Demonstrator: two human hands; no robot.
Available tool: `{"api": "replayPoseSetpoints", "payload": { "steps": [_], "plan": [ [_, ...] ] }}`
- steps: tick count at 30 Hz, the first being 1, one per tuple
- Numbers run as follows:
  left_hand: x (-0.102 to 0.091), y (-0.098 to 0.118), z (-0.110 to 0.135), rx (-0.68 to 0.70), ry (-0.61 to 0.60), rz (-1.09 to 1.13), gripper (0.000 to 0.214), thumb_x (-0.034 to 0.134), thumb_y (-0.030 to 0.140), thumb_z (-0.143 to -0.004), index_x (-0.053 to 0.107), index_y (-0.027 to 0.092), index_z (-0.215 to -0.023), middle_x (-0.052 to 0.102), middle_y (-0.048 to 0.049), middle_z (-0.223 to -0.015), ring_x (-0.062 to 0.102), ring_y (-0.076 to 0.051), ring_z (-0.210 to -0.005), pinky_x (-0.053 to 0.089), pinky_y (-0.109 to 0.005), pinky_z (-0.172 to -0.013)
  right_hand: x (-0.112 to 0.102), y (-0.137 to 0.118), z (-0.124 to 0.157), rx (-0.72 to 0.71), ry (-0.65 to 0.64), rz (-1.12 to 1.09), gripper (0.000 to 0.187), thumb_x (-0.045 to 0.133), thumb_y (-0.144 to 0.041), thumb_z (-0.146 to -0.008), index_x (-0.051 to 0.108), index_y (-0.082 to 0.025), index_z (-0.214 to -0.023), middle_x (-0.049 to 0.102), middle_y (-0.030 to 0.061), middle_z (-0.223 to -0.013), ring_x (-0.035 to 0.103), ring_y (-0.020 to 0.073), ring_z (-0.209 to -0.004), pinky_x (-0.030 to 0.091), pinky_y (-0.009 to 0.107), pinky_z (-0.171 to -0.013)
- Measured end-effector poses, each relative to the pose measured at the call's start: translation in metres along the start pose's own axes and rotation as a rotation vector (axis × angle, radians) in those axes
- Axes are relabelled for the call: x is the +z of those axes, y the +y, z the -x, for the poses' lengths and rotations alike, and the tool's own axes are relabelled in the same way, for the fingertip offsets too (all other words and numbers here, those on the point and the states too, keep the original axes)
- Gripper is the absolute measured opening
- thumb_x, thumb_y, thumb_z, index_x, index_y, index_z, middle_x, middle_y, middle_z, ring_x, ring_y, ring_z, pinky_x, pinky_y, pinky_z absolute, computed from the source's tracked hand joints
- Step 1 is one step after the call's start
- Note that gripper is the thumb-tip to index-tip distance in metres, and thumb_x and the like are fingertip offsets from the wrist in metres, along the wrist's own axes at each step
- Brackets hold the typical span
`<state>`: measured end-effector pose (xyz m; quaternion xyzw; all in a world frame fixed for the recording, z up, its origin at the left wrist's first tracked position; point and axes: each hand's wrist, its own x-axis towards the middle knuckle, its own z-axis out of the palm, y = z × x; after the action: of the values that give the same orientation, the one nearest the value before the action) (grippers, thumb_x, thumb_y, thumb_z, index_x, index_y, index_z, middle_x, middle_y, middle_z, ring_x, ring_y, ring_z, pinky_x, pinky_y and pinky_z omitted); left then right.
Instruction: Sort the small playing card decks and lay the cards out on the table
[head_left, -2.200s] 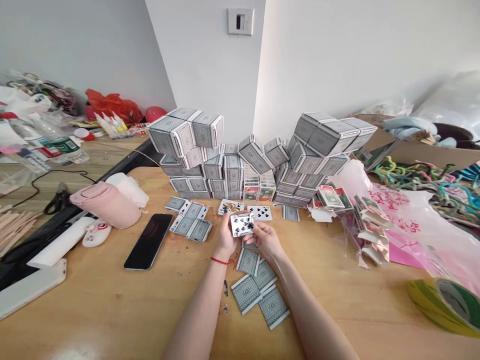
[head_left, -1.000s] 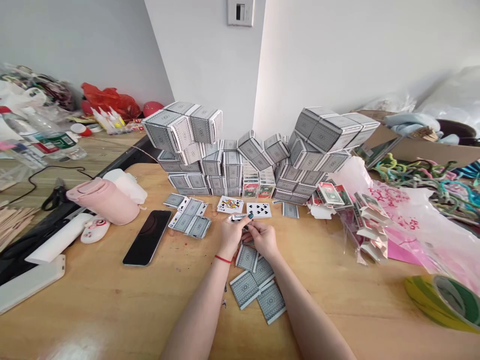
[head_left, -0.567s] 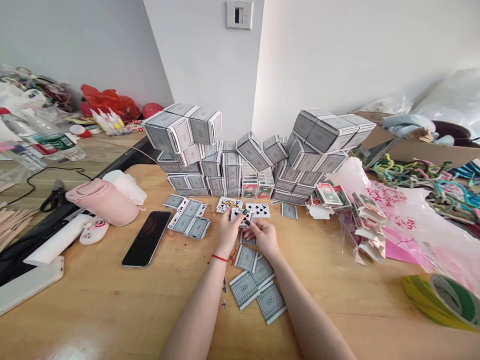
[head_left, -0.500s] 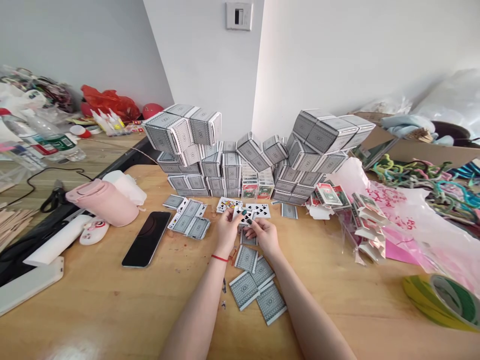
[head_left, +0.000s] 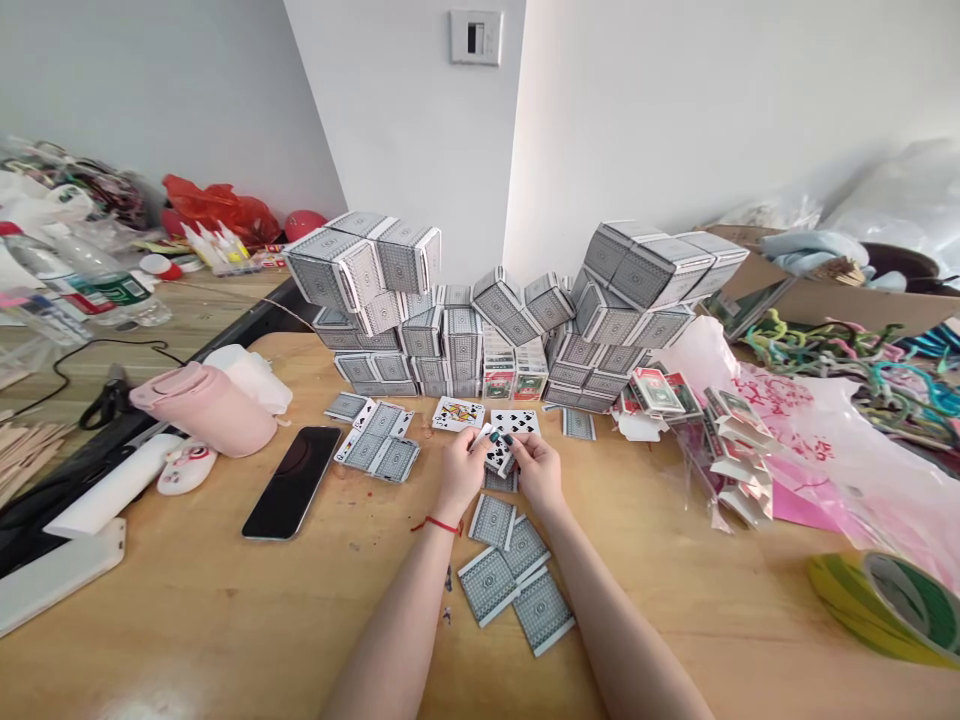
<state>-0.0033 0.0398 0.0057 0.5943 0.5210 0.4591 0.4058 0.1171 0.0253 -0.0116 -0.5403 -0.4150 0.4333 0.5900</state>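
Note:
My left hand [head_left: 459, 478] and my right hand [head_left: 536, 470] meet over the wooden table [head_left: 225, 610], both closed on a small bunch of playing cards [head_left: 497, 452] held face up, spade pips showing. A red string circles my left wrist. Just beyond the hands lie a face-up court card [head_left: 457, 413] and a face-up spade card [head_left: 515, 421]. Under my forearms lie several face-down grey-backed cards [head_left: 514, 575]. Another loose heap of cards [head_left: 375, 445] lies to the left.
A wall of stacked grey card boxes [head_left: 517, 310] runs along the back. A black phone [head_left: 291, 482], a pink bottle [head_left: 206, 408] and a white tube lie at left. Pink plastic bags with card packs [head_left: 739, 440] and a yellow-green tape roll [head_left: 885, 600] sit at right.
The cards in my hands went from held upright and facing me to lowered and worked between both hands near the table. The hands stayed in roughly the same spot.

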Motion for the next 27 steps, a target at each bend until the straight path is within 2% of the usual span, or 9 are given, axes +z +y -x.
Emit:
{"api": "replayPoseSetpoints", "payload": {
  "steps": [2,6,10,12,17,22,25,27],
  "plan": [
    [0.002,0.001,0.003,-0.003,0.013,0.007,0.024,0.049,0.038,-0.075,0.054,0.015,-0.069,0.049,0.0019,-0.057,0.041,-0.01,-0.052,0.03,-0.019,-0.048,-0.001,0.0,-0.001,0.049,-0.031,-0.029,0.029,0.06,-0.043,-0.068,0.058,-0.015,-0.071,0.054,-0.0021,-0.055,0.045,0.0082,-0.042,0.038,0.02,-0.039],
    [0.001,0.003,0.005,-0.017,0.031,0.058,0.023,0.052,0.038,-0.073,0.054,0.015,-0.073,0.049,0.0025,-0.059,0.04,-0.009,-0.051,0.031,-0.018,-0.048,-0.003,-0.004,0.001,0.13,-0.177,-0.091,0.031,0.061,-0.046,-0.067,0.049,-0.017,-0.07,0.049,-0.006,-0.043,0.042,0.0081,-0.031,0.034,0.019,-0.03],
    [-0.003,0.002,0.003,-0.036,0.007,0.121,0.025,0.053,0.039,-0.073,0.054,0.015,-0.069,0.048,0.0024,-0.057,0.041,-0.009,-0.05,0.032,-0.018,-0.047,-0.003,-0.011,0.005,0.157,-0.337,-0.15,0.035,0.059,-0.045,-0.068,0.05,-0.017,-0.087,0.052,-0.0062,-0.042,0.044,0.009,-0.029,0.035,0.018,-0.029],
    [-0.004,0.002,0.001,-0.04,0.025,0.116,0.025,0.053,0.039,-0.072,0.057,0.015,-0.068,0.051,0.0014,-0.058,0.042,-0.009,-0.051,0.032,-0.018,-0.047,-0.001,-0.013,0.008,0.153,-0.377,-0.161,0.038,0.058,-0.045,-0.07,0.049,-0.017,-0.095,0.052,-0.0065,-0.041,0.045,0.0093,-0.028,0.035,0.017,-0.029],
    [-0.004,-0.001,-0.003,-0.071,0.087,0.131,0.027,0.054,0.04,-0.071,0.061,0.014,-0.071,0.055,-0.0005,-0.059,0.044,-0.01,-0.05,0.032,-0.019,-0.046,0.005,-0.013,0.012,0.145,-0.37,-0.157,0.046,0.056,-0.046,-0.071,0.045,-0.019,-0.106,0.053,-0.0072,-0.042,0.046,0.0098,-0.028,0.035,0.018,-0.029],
    [-0.003,-0.003,-0.002,-0.081,0.177,0.168,0.037,0.04,0.042,-0.08,0.063,0.013,-0.079,0.059,-0.0037,-0.066,0.049,-0.012,-0.057,0.034,-0.021,-0.049,0.006,-0.013,0.011,0.115,-0.323,-0.156,0.042,0.053,-0.044,-0.073,0.044,-0.019,-0.106,0.051,-0.0077,-0.04,0.043,0.0086,-0.027,0.034,0.017,-0.028],
    [-0.002,-0.003,0.0,-0.057,0.208,0.172,0.034,0.041,0.04,-0.08,0.059,0.014,-0.07,0.054,-0.0016,-0.061,0.047,-0.012,-0.056,0.034,-0.021,-0.05,0.007,-0.011,0.011,0.081,-0.247,-0.159,0.036,0.051,-0.042,-0.074,0.041,-0.02,-0.102,0.047,-0.0101,-0.039,0.038,0.0067,-0.025,0.027,0.014,-0.026],
    [0.0,-0.003,0.002,-0.04,0.165,0.167,0.028,0.044,0.037,-0.078,0.056,0.015,-0.066,0.052,0.0001,-0.058,0.045,-0.011,-0.054,0.033,-0.021,-0.049,0.007,-0.009,0.01,0.076,-0.211,-0.187,0.035,0.051,-0.041,-0.074,0.037,-0.022,-0.099,0.046,-0.0119,-0.041,0.037,0.0057,-0.024,0.025,0.013,-0.024]
  ]
}}
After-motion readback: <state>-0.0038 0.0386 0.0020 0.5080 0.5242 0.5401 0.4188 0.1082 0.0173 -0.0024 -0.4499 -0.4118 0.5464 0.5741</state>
